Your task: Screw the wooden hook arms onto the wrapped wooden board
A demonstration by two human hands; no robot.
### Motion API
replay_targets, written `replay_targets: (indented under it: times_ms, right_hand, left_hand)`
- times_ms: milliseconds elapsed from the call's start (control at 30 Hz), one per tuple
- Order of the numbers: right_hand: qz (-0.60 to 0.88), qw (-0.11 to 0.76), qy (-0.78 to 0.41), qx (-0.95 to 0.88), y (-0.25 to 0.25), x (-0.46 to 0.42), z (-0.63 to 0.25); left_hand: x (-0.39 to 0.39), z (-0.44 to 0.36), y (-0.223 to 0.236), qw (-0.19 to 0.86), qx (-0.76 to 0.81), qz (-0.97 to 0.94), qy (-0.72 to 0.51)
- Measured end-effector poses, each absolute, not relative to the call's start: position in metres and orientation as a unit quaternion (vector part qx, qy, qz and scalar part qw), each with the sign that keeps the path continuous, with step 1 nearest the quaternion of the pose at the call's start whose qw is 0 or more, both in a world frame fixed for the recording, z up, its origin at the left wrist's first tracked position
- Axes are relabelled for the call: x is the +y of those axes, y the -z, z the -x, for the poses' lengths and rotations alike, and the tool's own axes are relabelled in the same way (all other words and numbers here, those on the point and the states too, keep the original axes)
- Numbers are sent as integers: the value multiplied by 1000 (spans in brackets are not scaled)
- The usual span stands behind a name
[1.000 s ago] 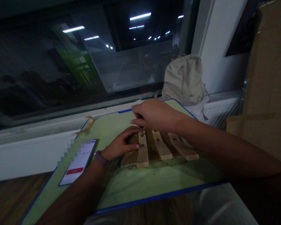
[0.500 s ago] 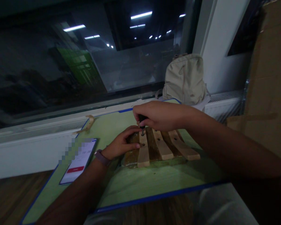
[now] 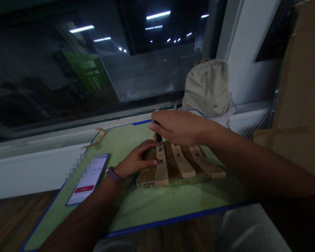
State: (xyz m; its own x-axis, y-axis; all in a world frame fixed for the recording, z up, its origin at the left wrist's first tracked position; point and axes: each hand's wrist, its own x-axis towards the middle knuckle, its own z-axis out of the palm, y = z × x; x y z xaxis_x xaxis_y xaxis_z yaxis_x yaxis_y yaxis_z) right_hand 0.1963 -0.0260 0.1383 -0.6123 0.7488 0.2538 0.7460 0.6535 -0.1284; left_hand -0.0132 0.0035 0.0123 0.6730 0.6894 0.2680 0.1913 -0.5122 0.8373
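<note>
My right hand is closed around the black handle of a screwdriver. Its metal shaft points down, slightly tilted, and the tip meets the upper hole of the leftmost wooden strip. On that strip's left side, my left hand holds it, thumb at the edge and a fingertip near the screwdriver. Two more pale wooden strips with holes, a middle strip and a right strip, lie alongside. All three rest across a dark brown, glossy slab; their far ends are partly behind my right hand.
The slab lies on a light green board with blue edging. A lit phone lies at left, and a curved wooden piece at the far-left edge. A beige backpack stands behind by the window; cardboard rises at right.
My right hand has turned a little on the screwdriver handle, showing more of it, and the handle leans slightly more left. My left hand stays in place.
</note>
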Motion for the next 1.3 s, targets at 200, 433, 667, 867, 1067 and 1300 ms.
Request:
replay_targets:
  times_ms: [200,433,667,867,1067,1300]
  right_hand:
    - [401,167,42,-900,-141,-24,-198]
    - [438,131,132,-879,-140,-27,-195]
    - [488,124,144,-852,-139,-22,-193]
    - [333,135,-4,-933,-136,-25,-201]
    - [250,151,-86,-953,-137,-21,-209]
    - [295,163,-23,-941,-141,-24,-200]
  left_hand:
    - [3,14,-11,407,280,-817,-297]
    - [5,14,-10,391,265,-830,-296]
    - [3,13,-14,391,263,-830,-300]
    - [4,13,-11,398,274,-821,-304]
    - [5,14,-6,398,283,-818,-305]
    - [1,12,-11,402,296,-816,-293]
